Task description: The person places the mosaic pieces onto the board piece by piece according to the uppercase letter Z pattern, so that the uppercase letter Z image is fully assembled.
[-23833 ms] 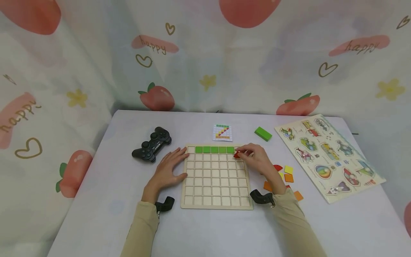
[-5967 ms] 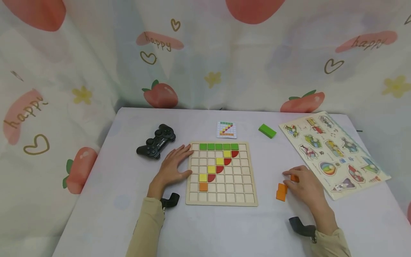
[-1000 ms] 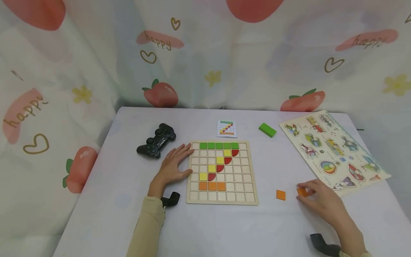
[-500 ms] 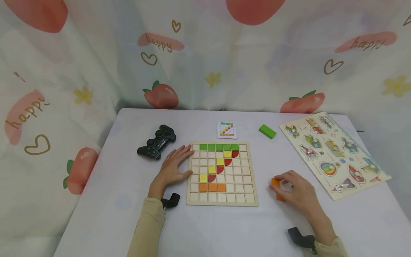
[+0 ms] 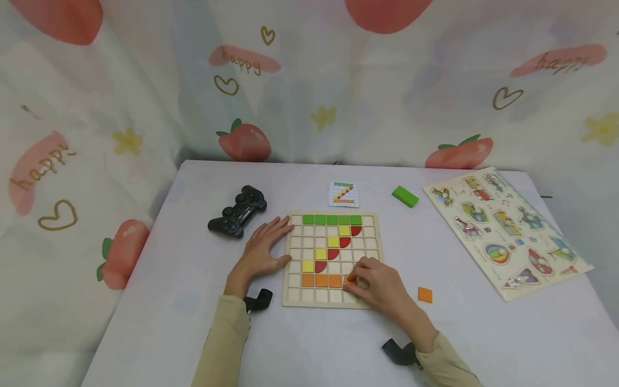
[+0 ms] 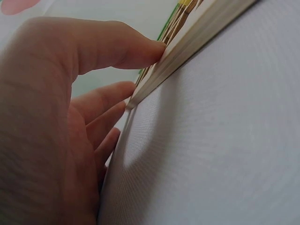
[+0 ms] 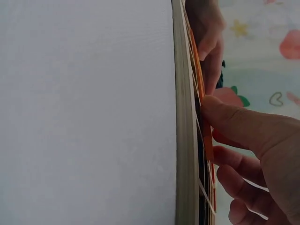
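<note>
A wooden grid board (image 5: 321, 295) lies flat on the table. It bears a green row at the top, a diagonal of yellow squares and red quarter-rounds, and three orange squares (image 5: 321, 280) in its second-lowest row. Just right of these, my right hand (image 5: 379, 285) pinches another orange square tile (image 5: 348, 281) between thumb and fingers; the right wrist view shows this tile (image 7: 208, 140) tilted at the board's surface. My left hand (image 5: 261, 250) lies spread along the board's left side, thumb tip (image 6: 157, 50) and fingertips touching its edge.
One loose orange tile (image 5: 425, 294) lies right of the board. Behind the board are a pattern card (image 5: 344, 194) and a green block (image 5: 405, 196). A black game controller (image 5: 237, 211) sits at the back left, a picture puzzle board (image 5: 505, 234) at the right.
My right hand has carried an orange tile leftward from the table onto the board. Over the longer span, the yellow, red and orange tiles have filled in. My left hand stays put.
</note>
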Tool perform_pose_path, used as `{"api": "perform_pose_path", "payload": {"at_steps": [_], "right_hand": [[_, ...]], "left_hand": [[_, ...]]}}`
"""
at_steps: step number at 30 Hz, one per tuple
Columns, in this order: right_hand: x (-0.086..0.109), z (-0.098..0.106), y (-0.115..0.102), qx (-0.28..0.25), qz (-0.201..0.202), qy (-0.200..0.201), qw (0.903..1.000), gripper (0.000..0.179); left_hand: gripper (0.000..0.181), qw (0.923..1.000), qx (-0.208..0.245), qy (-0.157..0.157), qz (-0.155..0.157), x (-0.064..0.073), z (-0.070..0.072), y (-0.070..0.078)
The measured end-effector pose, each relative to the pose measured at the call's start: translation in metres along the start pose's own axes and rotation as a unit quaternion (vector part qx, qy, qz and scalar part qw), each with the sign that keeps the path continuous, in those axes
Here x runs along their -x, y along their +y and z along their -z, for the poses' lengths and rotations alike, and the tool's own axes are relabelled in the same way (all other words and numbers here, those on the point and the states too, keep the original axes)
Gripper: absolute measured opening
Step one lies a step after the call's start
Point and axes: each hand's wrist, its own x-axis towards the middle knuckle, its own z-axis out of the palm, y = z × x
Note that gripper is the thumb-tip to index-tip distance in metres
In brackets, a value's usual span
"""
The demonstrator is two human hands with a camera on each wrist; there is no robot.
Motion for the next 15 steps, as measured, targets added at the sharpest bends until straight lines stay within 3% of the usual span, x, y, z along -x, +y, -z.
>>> {"api": "perform_pose_path", "payload": {"at_steps": [7,15], "right_hand": [[-0.0012,0.0072,0.0042,-0.037,0.008,-0.070,0.9968,0.014],[-0.0007,0.0063,0.0065,-0.040,-0.013,-0.054,0.9977,0.014]], "left_hand": [[0.074,1.0000,-0.004,-0.002,-0.005,0.0005,-0.0009,0.0000],[0.075,1.0000,-0.006,-0.002,0.000,0.0010,0.0005,0.0001]]}}
